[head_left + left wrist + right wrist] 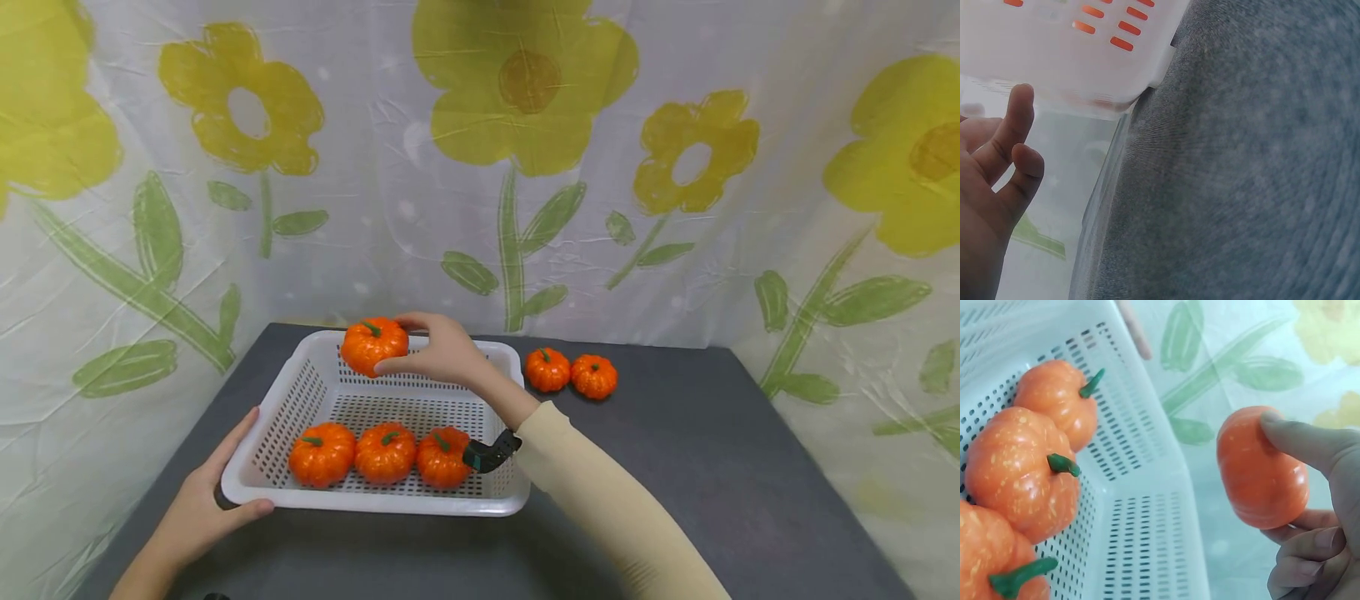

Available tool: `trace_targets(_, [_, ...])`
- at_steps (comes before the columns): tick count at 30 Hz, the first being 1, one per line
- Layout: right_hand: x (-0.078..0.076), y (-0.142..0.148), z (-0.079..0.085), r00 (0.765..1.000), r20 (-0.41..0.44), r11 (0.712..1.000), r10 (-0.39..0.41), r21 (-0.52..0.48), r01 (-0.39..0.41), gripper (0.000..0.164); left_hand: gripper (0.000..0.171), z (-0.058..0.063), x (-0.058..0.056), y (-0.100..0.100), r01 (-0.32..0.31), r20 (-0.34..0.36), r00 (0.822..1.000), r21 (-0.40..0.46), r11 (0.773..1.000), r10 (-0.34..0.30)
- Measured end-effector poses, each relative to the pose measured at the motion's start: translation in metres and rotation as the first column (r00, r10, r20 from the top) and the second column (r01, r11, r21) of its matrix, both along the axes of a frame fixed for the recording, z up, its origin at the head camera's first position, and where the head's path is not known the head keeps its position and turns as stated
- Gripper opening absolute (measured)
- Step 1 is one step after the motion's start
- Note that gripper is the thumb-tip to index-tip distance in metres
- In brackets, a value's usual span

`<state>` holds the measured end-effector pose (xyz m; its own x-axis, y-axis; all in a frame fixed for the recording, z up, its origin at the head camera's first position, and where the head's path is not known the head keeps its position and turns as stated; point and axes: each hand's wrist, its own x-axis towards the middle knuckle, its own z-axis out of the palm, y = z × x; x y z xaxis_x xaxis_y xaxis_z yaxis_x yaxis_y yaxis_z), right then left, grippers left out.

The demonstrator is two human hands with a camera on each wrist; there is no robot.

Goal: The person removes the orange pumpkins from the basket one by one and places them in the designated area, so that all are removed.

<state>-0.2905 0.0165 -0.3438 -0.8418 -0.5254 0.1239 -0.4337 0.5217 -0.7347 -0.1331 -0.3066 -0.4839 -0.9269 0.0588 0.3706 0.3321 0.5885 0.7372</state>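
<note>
A small orange pumpkin with a green stem is gripped between the thumb and fingers of my right hand. It is held up over the back of a white perforated plastic basket. In the right wrist view, the thumb presses one side of that pumpkin and fingers curl beneath it. Three similar pumpkins sit in a row along the basket's near side. My left hand holds the basket's near left corner, thumb at the front rim and fingers along the left side. Some left fingers show below the basket wall.
Two more pumpkins lie side by side on the dark grey table, right of the basket's back corner. A curtain with printed yellow flowers hangs behind and at both sides. A black band is on the right wrist.
</note>
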Motion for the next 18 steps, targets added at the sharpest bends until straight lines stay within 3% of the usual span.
trace_targets(18, [0.022,0.094,-0.015,0.991,0.001,0.984,-0.135,-0.115,0.134,0.072,0.116,0.001,0.001,0.000,0.004,-0.010,1.000,0.002,1.000,-0.004])
